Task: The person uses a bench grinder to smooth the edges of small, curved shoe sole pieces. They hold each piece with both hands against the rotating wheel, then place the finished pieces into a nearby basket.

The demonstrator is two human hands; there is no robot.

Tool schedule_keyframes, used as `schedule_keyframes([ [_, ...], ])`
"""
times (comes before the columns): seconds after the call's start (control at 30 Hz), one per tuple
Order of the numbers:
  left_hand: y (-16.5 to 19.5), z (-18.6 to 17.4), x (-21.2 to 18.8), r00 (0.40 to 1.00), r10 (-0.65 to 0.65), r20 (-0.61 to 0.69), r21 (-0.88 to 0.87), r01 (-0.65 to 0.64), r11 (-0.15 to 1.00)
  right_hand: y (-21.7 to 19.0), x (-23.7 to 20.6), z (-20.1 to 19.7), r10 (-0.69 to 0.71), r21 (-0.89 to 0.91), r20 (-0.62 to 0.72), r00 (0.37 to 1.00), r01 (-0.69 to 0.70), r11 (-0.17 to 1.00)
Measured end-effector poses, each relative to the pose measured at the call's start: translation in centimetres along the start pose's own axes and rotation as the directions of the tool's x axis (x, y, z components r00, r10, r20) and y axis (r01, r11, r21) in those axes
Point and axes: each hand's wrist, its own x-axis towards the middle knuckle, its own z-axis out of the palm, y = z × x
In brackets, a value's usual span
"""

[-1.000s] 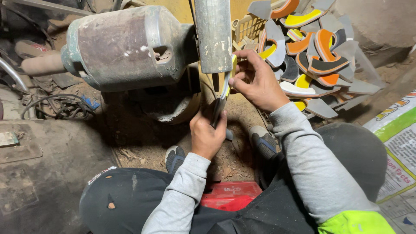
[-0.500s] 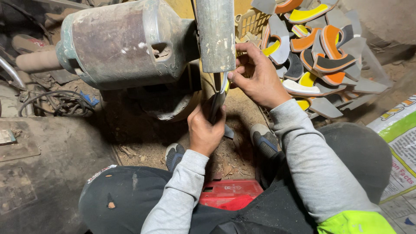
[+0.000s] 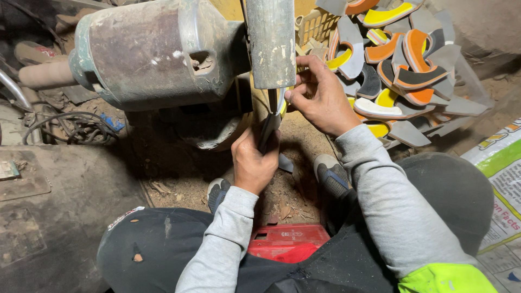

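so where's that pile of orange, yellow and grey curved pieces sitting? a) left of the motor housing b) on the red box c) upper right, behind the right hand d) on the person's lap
c: the pile of curved pieces lies at the upper right of the head view, beyond the right hand, which with the left hand holds a thin dark piece under the grey guard.

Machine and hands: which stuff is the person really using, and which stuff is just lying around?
In use:
- left hand, gripping the lower end of the curved piece
- right hand, pinching its upper end
- grey machine and its upright guard, which the piece is held under

Lying about:
- heap of orange, yellow and grey cut pieces
- cables
- red box
- printed sack
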Motion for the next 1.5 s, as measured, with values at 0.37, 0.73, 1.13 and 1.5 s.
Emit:
schedule_keyframes([
  [0.37,-0.2,-1.3,-0.2,0.997,-0.054,0.059,0.011,0.053,0.999,0.3,-0.8,0.8,0.051,0.03,-0.004,0.999,-0.051,0.998],
  [0.73,-0.6,-2.5,0.0,0.992,-0.082,0.098,0.041,0.079,0.996,2.6,-1.6,1.8,0.085,0.098,-0.036,0.996,-0.081,0.992],
  [1.13,-1.7,-3.4,-0.1,0.983,-0.128,0.134,0.068,0.12,0.99,3.5,-2.3,2.8,0.157,0.097,-0.067,0.985,-0.15,0.984],
  [1.5,-2.9,-3.9,0.0,0.958,-0.223,0.178,0.101,0.208,0.973,4.8,-2.7,3.6,0.232,0.147,-0.067,0.97,-0.22,0.964],
])
